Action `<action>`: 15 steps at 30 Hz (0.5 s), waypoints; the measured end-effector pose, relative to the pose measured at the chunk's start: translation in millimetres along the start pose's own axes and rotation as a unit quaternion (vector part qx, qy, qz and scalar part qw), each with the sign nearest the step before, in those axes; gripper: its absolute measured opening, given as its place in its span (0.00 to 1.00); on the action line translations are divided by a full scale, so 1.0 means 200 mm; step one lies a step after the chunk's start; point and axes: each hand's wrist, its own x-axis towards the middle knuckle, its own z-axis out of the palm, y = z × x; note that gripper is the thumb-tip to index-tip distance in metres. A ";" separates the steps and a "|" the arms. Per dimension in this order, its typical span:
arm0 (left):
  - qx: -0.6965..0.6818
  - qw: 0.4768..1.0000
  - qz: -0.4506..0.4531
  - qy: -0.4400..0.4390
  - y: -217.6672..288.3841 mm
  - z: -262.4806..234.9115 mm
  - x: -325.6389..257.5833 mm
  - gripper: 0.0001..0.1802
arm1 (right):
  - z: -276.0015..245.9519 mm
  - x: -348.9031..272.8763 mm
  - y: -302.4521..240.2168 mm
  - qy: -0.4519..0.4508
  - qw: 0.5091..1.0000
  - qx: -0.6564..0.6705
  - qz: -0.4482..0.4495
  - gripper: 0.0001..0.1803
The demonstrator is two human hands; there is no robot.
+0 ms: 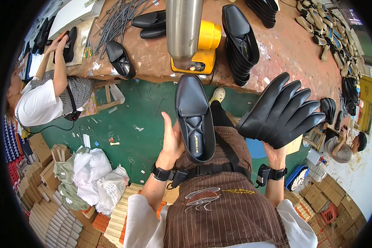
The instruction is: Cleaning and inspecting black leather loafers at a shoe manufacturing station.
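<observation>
A single black loafer [193,97] is in my left hand [172,142], toe pointing away from me and its insole facing up. The thumb stands out to the side, while the fingers are behind the shoe and hidden. Over on the right, my right hand [275,153] grips a stack of nested black loafers [283,111] from below. These shoes fan out, toes up and to the right, and they cover most of the fingers. The single loafer and the stack are apart, both held above the floor in front of my apron.
Ahead, the brown worktable [273,53] carries a steel cylinder [184,33] by a yellow base [206,62], a loafer stack [239,49] and a lone loafer [120,60]. A co-worker [49,99] works at left; another person [345,144] is at far right. White bags [93,169] lie lower left.
</observation>
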 end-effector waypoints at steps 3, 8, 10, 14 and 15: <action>0.010 1.000 0.004 0.000 -0.01 0.01 -0.03 0.54 | 0.04 -0.01 0.00 0.015 1.000 0.020 0.009 0.22; -0.006 0.999 0.037 0.021 -0.02 -0.02 0.00 0.53 | 0.03 -0.01 0.00 -0.039 0.999 0.006 0.023 0.22; -0.049 0.995 0.066 0.052 -0.01 0.01 -0.01 0.53 | 0.00 0.00 0.01 -0.071 0.997 0.005 0.028 0.22; -0.045 0.993 0.099 0.041 0.02 -0.01 0.00 0.51 | -0.02 0.01 0.02 -0.060 0.998 -0.014 0.009 0.22; -0.045 0.993 0.100 0.041 0.03 -0.01 0.02 0.51 | -0.02 0.01 0.02 -0.052 0.999 -0.013 0.007 0.22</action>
